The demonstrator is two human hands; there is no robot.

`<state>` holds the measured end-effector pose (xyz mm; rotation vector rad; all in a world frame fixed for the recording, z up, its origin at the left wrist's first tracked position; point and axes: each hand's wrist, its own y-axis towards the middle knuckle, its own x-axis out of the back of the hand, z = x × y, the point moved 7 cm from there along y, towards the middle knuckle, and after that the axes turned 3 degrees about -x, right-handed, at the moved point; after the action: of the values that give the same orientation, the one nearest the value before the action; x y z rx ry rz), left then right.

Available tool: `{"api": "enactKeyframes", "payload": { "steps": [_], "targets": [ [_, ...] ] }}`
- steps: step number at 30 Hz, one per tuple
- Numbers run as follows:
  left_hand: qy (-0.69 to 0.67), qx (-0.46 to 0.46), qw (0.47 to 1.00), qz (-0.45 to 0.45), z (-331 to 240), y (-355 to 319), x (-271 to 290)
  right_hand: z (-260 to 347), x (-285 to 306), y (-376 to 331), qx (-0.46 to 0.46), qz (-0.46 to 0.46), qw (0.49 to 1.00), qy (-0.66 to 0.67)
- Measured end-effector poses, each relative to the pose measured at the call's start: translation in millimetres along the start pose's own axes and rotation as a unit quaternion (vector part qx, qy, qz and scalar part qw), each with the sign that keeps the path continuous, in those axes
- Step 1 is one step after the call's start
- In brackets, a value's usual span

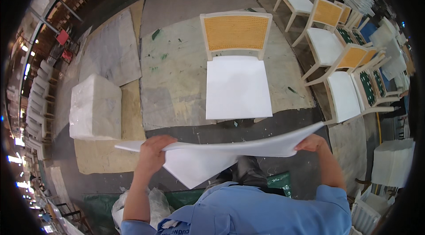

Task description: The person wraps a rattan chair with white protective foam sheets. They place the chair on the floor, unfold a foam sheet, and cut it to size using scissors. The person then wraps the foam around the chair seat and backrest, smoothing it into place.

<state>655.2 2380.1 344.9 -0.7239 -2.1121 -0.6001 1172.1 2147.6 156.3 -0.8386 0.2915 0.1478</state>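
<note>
A thin white foam sheet [221, 151] is stretched across the front of my body, bent, with one corner hanging down. My left hand [156, 147] grips its upper edge toward the left, fingers curled over it. Near its right end, my right hand [311, 143] pinches the edge. Just beyond the sheet stands a pale wooden chair [260, 53] with a woven tan back panel [237, 31], facing me. Its seat is covered by a flat white piece [238, 86]; whether this is a cushion or a loose sheet I cannot tell.
To the left is a white wrapped block-shaped stack [95, 109] on cardboard [106, 153]. Several similar chairs [325, 40] line the right side, with more at the back. A white crate [369, 208] sits at lower right; crumpled clear plastic [155, 206] lies by my left arm.
</note>
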Motion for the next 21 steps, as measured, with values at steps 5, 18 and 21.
{"api": "enactKeyframes", "payload": {
  "steps": [5,18,21],
  "targets": [
    [0.112,0.031,0.983,0.142,60.0,141.8,-115.4,40.7,104.1,56.1,-0.19,-0.024,0.981,-0.038],
    [0.084,0.236,0.925,0.287,274.7,354.5,-379.1,270.5,5.7,548.7,0.256,-0.202,0.687,-0.649],
    [0.045,0.29,0.92,0.26,313.8,386.1,-398.0,283.7,-13.3,622.3,0.261,-0.248,0.662,-0.657]
  ]
}}
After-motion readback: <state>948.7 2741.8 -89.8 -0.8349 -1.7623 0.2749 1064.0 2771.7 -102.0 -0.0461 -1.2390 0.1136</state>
